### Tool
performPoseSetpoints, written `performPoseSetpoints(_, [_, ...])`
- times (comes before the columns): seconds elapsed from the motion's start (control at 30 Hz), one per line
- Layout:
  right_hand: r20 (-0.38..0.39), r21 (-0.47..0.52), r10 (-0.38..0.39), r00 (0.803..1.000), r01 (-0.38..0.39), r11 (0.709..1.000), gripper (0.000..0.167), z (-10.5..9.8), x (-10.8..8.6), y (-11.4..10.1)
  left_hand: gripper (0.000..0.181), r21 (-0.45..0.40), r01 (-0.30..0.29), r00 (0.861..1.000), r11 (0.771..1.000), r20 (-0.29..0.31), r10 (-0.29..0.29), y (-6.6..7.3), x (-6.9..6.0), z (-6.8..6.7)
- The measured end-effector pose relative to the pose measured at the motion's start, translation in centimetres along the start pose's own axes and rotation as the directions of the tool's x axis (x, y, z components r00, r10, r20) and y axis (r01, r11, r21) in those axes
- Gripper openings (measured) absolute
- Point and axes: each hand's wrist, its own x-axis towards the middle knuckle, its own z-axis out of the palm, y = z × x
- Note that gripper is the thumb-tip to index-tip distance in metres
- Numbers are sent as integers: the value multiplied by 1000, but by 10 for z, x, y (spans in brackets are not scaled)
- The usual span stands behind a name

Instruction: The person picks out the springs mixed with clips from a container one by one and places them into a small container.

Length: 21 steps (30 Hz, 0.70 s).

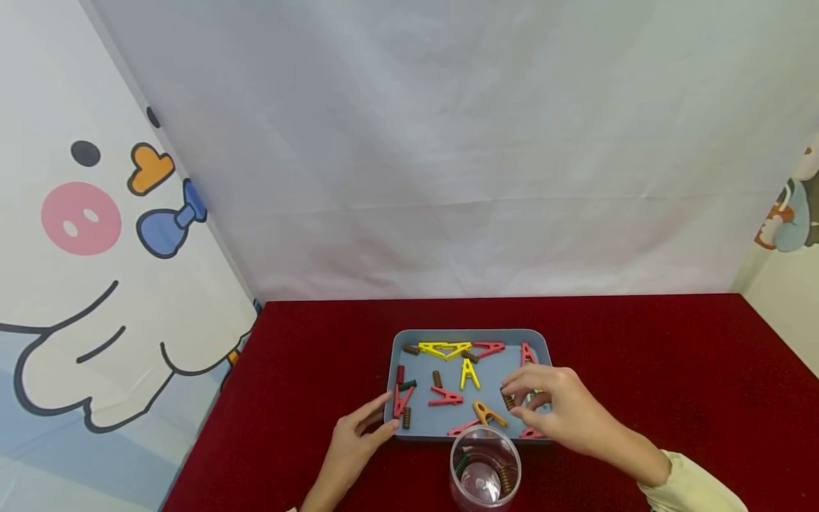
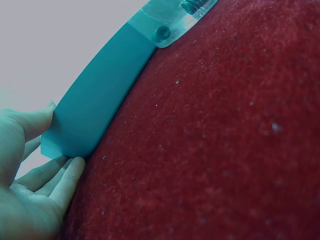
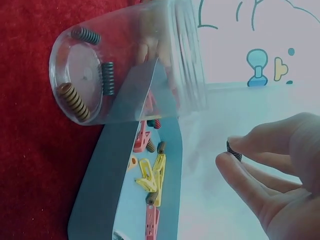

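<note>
My right hand [image 1: 563,409] pinches a small dark spring [image 1: 507,400] between thumb and fingertip over the right part of a grey-blue tray [image 1: 470,334]. In the right wrist view the same spring [image 3: 234,151] sits between the fingertips of the right hand [image 3: 275,175]. My left hand [image 1: 353,444] holds the tray's left front corner, thumb and fingers on its wall; the left wrist view shows that hand [image 2: 40,185] at the tray's end [image 2: 100,90]. In front of the tray stands a clear cup [image 1: 456,483] with several springs inside, such as a brown one [image 3: 75,101].
In the tray lie yellow clips [image 1: 469,373], red clips [image 1: 446,397], an orange clip [image 1: 489,414] and several loose springs, one near the middle [image 1: 437,379]. A red cloth [image 1: 320,370] covers the table. A pale curtain [image 1: 480,178] hangs behind it.
</note>
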Motion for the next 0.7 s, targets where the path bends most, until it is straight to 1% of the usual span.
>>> performPoseSetpoints(0.3, [5,19,-50,999,50,999,29,0,-1,-8,53,11,23,1000,1000,-4,-23,0,-1,0])
performPoseSetpoints(0.57, [15,23,-74,997,74,997,29,1,-3,-12,52,-6,4,1000,1000,1,-4,3,-2,-1])
performPoseSetpoints(0.7, [23,40,-68,997,67,997,28,2,-3,-15,52,-19,5,1000,1000,7,-5,3,-2,-1])
